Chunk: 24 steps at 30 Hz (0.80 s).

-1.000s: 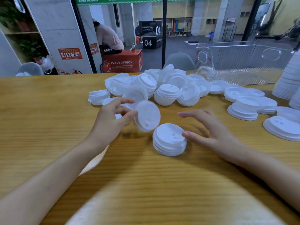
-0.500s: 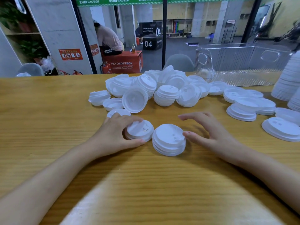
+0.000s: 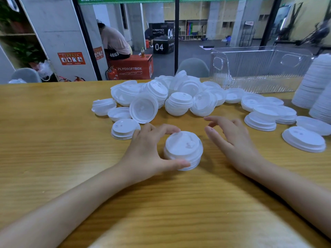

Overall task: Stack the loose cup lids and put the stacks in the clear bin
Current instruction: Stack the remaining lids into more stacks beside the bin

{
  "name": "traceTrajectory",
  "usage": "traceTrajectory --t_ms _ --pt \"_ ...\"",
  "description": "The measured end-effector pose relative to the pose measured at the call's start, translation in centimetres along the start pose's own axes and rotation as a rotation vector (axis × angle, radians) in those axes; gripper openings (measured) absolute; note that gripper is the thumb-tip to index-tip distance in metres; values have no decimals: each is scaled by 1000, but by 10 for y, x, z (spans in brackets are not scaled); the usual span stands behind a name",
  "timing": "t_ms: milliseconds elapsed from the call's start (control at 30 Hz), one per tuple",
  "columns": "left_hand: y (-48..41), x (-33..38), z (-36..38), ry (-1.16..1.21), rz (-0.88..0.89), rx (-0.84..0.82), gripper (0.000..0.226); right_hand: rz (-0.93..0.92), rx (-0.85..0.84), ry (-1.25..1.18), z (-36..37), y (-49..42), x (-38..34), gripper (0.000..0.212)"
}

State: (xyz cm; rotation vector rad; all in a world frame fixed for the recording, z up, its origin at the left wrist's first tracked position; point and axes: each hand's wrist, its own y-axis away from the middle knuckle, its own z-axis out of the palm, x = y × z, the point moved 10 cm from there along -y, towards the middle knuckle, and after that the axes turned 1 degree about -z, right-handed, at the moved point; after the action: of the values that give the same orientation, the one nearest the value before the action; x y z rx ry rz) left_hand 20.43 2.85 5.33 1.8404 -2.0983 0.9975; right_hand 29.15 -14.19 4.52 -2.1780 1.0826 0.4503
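The left hand (image 3: pixel 146 153) curls round a short stack of thin white plastic cup lids (image 3: pixel 183 149), thumb at its near rim, fingertips (image 3: pixel 174 130) over the far rim. The right hand (image 3: pixel 232 140) hovers slack just right of it, holding nothing. Such lids look featherlight, flexible and slick, so clasping the stack's sides low down seems safest. The ribbed clear plastic bin (image 3: pixel 259 68) stands well beyond the fingertips.

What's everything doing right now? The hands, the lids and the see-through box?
left hand, fingers and thumb curled round the small stack.
small stack, on the table, held.
right hand, open, beside the stack.
lid pile, jumbled, unstacked.
clear bin, upright, top open.
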Motion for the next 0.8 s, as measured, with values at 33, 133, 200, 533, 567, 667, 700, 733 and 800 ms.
traceTrajectory --t_ms 33,133,200,533,567,667,700,733,800 --pt "0 0 2 -12 0 -8 68 22 -4 11 1 -1 3 73" --pt "0 -2 4 -38 2 -8 71 82 -66 18 6 -3 8 70" --pt "0 -1 6 -49 10 -15 72 103 -111 3 11 -2 9 70" --pt "-3 -1 8 -50 55 -15 70 24 -141 56 17 0 2 77" --pt "-3 -1 7 -46 58 -5 70 19 -140 58 17 0 2 76" --pt "-4 -4 9 -53 49 -21 69 12 -142 61 17 0 2 75" --pt "-4 -5 11 -58 46 -34 68 9 -143 61 17 0 1 75" --pt "-4 -6 13 -63 49 -44 68 5 -146 61 17 0 1 75" --pt "-4 -5 14 -67 61 -55 68 1 -151 63 18 0 0 75"
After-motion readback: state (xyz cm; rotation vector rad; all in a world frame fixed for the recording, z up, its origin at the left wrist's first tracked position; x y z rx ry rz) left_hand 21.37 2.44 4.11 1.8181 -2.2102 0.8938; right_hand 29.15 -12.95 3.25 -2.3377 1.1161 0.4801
